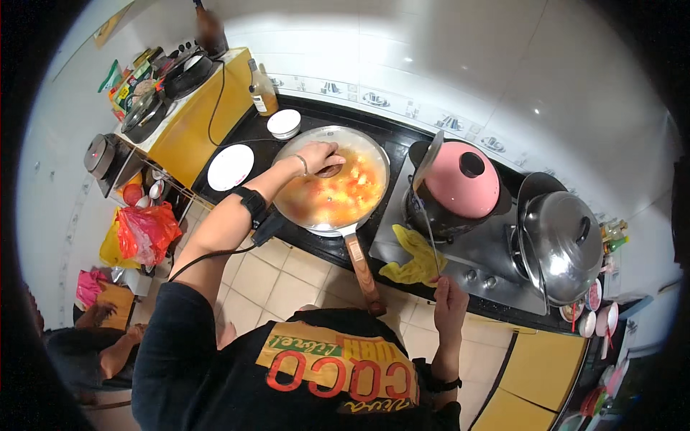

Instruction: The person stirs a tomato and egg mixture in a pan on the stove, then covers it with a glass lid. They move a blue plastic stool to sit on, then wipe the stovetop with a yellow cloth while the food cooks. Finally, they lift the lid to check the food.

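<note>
My left hand (321, 155) grips the dark knob of a round glass lid (360, 141) on a frying pan. Orange-red food in liquid shows through the partly misted glass. The pan's wood-look handle (362, 272) points back toward my body. Off to the right, my right hand (452, 303) holds the thin handle of a metal spatula (429, 156). Its blade is raised beside a dark pot (428, 213) with a pink lid (458, 180). Below the spatula handle, a yellow cloth (409, 261) lies on the front of the gas stove (396, 215).
A wok with a domed metal lid (566, 242) stands at right, with small bowls (593, 299) beyond. A white plate (230, 167), a white bowl (284, 124) and a glass bottle (262, 91) are left of the pan. Another person (97, 350) is at lower left.
</note>
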### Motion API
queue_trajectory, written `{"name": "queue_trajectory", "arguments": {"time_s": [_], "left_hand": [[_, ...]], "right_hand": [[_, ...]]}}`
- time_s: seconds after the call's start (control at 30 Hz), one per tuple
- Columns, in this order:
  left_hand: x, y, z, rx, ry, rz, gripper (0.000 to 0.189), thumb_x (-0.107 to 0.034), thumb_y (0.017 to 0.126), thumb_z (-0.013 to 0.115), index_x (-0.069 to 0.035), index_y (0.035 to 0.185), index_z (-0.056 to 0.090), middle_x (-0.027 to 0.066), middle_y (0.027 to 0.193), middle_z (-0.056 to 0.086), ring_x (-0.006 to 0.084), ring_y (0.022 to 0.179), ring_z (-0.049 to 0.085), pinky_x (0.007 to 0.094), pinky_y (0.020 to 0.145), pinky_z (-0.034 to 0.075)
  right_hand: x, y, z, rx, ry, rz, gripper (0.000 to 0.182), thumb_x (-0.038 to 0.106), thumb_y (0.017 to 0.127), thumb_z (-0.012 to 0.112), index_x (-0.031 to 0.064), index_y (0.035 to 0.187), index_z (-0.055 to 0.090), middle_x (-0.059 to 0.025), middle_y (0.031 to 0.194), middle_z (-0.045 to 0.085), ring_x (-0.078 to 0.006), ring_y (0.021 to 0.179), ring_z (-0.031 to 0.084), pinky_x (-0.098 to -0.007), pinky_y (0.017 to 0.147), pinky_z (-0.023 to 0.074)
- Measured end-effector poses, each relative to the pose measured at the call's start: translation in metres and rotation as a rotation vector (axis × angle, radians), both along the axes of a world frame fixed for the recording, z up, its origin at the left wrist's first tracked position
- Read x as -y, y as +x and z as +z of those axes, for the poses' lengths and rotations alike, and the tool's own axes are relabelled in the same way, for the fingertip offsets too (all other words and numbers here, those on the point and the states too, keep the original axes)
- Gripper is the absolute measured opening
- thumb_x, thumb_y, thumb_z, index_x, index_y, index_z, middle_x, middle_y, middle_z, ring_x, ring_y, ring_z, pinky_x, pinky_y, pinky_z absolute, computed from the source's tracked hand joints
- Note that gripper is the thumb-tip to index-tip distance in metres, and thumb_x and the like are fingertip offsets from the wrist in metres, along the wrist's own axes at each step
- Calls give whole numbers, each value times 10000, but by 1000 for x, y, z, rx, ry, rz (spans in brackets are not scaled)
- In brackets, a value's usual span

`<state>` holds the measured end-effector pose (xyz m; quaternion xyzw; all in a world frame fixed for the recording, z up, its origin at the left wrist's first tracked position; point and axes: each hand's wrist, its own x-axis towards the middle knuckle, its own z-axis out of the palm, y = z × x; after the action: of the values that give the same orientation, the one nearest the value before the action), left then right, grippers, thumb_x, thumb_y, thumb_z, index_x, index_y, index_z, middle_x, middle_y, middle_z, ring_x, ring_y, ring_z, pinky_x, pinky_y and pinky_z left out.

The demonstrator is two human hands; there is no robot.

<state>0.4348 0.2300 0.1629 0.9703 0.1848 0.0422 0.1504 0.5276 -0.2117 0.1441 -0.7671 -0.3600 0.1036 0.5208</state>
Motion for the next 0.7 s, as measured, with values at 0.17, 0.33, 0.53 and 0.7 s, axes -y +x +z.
{"name": "queue_trajectory", "arguments": {"time_s": [0.17, 0.33, 0.53, 0.7], "left_hand": [[4, 3, -2, -7, 17, 68, 493, -493, 925, 483, -13, 877, 587, 229, 846, 641, 396, 851, 617, 448, 746, 466], [5, 5, -10, 40, 54, 145, 504, -496, 914, 474, -13, 889, 616, 226, 871, 652, 382, 872, 627, 461, 782, 473], [2, 8, -8, 218, -55, 322, 370, -371, 811, 582, -15, 800, 679, 218, 801, 666, 358, 802, 652, 423, 755, 508], [-16, -26, 53, 609, -1049, 348, 274, -232, 840, 572, -12, 699, 653, 54, 594, 598, 132, 474, 492, 264, 459, 363]], "right_hand": [[0, -13, -1, 15, -14, 15, 252, 233, 960, 531, 12, 890, 631, -93, 572, 512, -153, 484, 464, -300, 482, 365], [2, -21, 6, 0, -107, 18, 234, 227, 949, 551, 13, 906, 635, -95, 598, 541, -153, 495, 482, -301, 489, 379], [4, -18, 13, 32, -67, -9, 240, 245, 943, 565, 21, 911, 645, -98, 621, 565, -165, 508, 499, -303, 509, 399], [18, -8, 24, 19, -151, -96, 256, 256, 938, 572, 15, 899, 647, -110, 618, 565, -183, 514, 498, -307, 522, 407]]}}
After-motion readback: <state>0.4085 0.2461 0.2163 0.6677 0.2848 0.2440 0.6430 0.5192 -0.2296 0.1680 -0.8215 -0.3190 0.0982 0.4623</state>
